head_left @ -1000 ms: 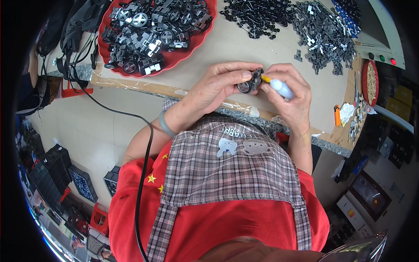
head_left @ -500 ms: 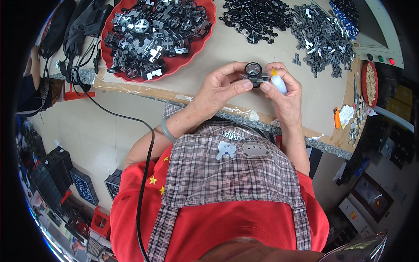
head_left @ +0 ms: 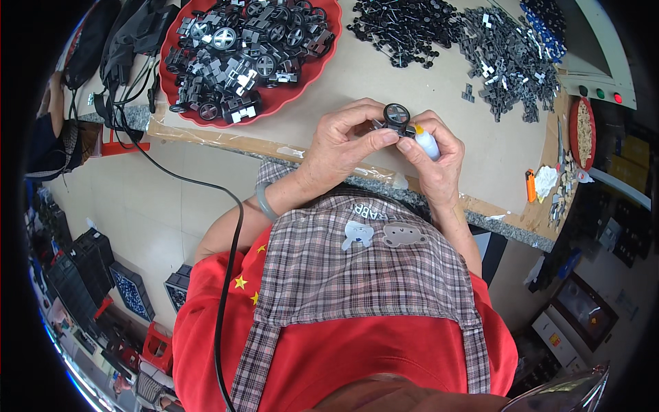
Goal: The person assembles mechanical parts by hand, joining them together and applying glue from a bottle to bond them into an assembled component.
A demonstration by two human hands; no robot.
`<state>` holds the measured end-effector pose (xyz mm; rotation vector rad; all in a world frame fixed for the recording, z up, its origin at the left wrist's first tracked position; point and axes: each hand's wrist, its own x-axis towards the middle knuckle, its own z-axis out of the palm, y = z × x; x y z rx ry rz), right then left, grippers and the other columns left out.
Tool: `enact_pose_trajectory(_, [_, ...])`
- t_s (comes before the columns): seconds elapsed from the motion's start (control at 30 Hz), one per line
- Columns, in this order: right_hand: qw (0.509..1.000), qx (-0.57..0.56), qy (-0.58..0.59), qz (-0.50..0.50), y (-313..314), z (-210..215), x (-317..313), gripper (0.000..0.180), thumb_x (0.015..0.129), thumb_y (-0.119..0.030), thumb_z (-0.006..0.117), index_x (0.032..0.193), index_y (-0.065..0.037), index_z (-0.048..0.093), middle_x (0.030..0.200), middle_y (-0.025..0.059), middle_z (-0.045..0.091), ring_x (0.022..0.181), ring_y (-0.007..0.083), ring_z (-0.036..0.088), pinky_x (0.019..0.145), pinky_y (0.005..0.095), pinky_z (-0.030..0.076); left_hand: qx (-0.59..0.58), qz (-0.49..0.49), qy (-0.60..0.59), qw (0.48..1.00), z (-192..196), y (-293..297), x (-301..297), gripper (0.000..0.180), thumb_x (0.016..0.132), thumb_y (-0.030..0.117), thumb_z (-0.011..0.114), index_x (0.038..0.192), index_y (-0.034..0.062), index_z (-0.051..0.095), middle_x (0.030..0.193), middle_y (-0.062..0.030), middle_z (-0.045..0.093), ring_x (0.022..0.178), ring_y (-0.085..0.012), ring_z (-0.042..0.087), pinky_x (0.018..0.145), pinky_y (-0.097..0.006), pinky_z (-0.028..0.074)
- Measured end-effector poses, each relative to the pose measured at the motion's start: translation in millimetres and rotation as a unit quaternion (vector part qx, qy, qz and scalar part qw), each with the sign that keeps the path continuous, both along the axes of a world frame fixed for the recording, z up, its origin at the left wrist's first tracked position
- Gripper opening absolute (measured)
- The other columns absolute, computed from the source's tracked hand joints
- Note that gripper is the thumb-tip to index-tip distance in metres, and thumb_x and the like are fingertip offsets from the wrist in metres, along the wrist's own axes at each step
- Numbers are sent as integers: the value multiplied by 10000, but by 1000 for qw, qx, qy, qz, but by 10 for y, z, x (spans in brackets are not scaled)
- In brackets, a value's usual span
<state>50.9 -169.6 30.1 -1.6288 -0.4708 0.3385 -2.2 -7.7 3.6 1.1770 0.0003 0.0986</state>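
Between thumb and fingers, my left hand (head_left: 349, 141) pinches a small toy wheel assembly (head_left: 397, 115), whose black wheel has a grey cross-shaped hub facing up. My right hand (head_left: 441, 154) is closed around a small pale glue bottle (head_left: 427, 143) with a yellow tip. That tip is close beside the assembly; whether it touches cannot be made out. The right fingertips also meet the assembly's right side. Both hands are above the table's near edge, and the fingers hide the assembly's lower part.
A red scalloped tray (head_left: 288, 103) heaped with wheel assemblies stands at left. Farther back lie black axle pieces (head_left: 401, 31) and grey plastic parts (head_left: 508, 69). An orange cutter (head_left: 530, 185) lies at right near a red dish (head_left: 583, 134). A black cable (head_left: 206, 184) hangs at left.
My right hand has moved left with the glue bottle, bringing its tip closer to the assembly. The assembly has turned slightly and shifted a little in my left fingers.
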Motion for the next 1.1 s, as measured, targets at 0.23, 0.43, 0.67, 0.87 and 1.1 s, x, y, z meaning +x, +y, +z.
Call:
enact_pose_trajectory(0.23, [999,-18,-3,-50,26,2,-94,120,775,-72,726,793,-12,624,784,17,561,686,73,500,604,211,393,51,3,17,999,35,9,-2,196,849,85,656,1000,-39,640,896,-37,619,811,-82,572,730,-216,479])
enact_pose_trajectory(0.43, [983,89,153,-52,48,-50,-62,109,797,-34,696,765,-22,592,751,-21,509,641,37,453,563,189,352,2,19,31,999,28,-56,7,215,874,96,629,1042,-37,619,898,-37,607,812,-75,564,745,-218,474])
enact_pose_trajectory(0.67, [987,55,126,-87,123,19,-89,84,801,-17,672,773,-13,594,751,-18,507,623,34,443,549,185,334,24,4,46,999,112,5,3,168,892,72,586,1022,-30,615,863,-3,627,824,-63,561,752,-222,472])
enact_pose_trajectory(0.87, [989,75,112,-62,51,75,91,77,812,-22,654,854,8,597,806,-3,520,621,49,466,546,179,359,-11,-31,10,999,-5,-14,70,358,900,68,585,1237,-31,517,1207,-73,545,1077,-135,531,941,-290,439])
enact_pose_trajectory(1.1, [1000,8,5,25,516,444,464,137,809,-39,665,912,30,609,873,29,560,730,81,523,629,206,416,24,6,-28,999,-5,-7,74,336,880,9,547,1210,-41,508,1173,-113,509,1099,-213,556,941,-307,484])
